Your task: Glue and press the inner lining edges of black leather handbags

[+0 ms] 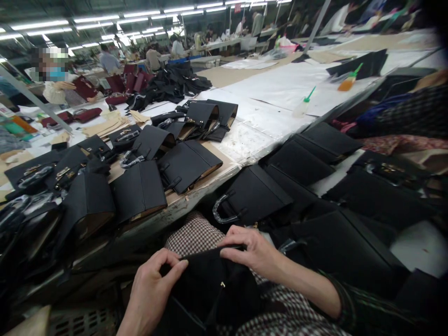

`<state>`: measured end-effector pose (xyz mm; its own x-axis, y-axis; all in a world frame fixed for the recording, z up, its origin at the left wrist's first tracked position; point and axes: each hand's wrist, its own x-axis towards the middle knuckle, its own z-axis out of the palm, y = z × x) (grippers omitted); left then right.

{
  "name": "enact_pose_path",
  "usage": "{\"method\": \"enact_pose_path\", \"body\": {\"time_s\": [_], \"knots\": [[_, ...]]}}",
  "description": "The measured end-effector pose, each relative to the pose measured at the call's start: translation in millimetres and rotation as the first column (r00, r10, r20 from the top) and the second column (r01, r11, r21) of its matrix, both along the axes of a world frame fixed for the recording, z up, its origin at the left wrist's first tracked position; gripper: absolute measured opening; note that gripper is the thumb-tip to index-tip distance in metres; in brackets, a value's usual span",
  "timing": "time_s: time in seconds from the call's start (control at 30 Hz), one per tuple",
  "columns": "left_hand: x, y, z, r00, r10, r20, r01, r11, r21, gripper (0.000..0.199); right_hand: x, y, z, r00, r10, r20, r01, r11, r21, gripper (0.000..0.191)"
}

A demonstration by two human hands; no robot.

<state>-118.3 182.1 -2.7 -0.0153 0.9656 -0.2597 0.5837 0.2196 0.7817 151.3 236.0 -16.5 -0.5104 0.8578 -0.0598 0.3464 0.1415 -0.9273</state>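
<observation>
A black handbag [203,284] lies across my lap, its upper edge towards the table. At that edge's left end my left hand [154,280] pinches the rim between thumb and fingers. Further right, my right hand [250,249] grips the same edge, thumb on the near side. A small gold-coloured metal piece [223,284] shows on the dark material between and below my hands. The lower part of the bag blends into shadow, so its shape there is unclear. Just beyond my right hand rests another black handbag [254,196] with a plastic-wrapped handle.
Several black handbags [191,163] crowd the table's left half; more [343,242] are piled at my right. Two glue bottles with green nozzles, one clear [301,108] and one orange [346,83], stand on the table. Dark red bags [129,81] lie near a person at far left.
</observation>
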Motion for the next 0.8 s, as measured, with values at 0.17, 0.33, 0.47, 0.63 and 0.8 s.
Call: {"method": "enact_pose_path", "body": {"time_s": [0.17, 0.33, 0.47, 0.63, 0.8], "knots": [[0.2, 0.1, -2.1, 1.0, -0.001, -0.024, 0.002, 1.0, 0.021, 0.03, -1.8, 0.3, -0.9, 1.0, -0.017, 0.009, 0.017, 0.999, 0.032, 0.012], [3.8, 1.0, -2.9, 0.999, 0.006, -0.042, -0.004, 0.999, 0.052, 0.028, -7.1, -4.6, -2.4, 0.999, -0.047, 0.015, 0.045, 0.995, 0.086, 0.008], [8.5, 2.2, -3.5, 0.998, 0.033, -0.063, -0.028, 0.996, 0.079, 0.027, -10.9, -6.0, -4.2, 0.997, -0.069, 0.023, 0.066, 0.989, 0.136, 0.005], [11.5, 2.4, -2.3, 0.998, 0.047, -0.04, -0.043, 0.994, 0.097, 0.027, -8.3, 16.4, 14.3, 0.972, 0.194, 0.131, -0.196, 0.981, -0.001, 0.005], [15.3, 2.7, 0.4, 1.0, -0.011, 0.014, 0.009, 0.994, 0.11, 0.023, -37.0, 50.2, 29.2, 0.736, 0.645, 0.205, -0.635, 0.763, -0.12, 0.028]]}}
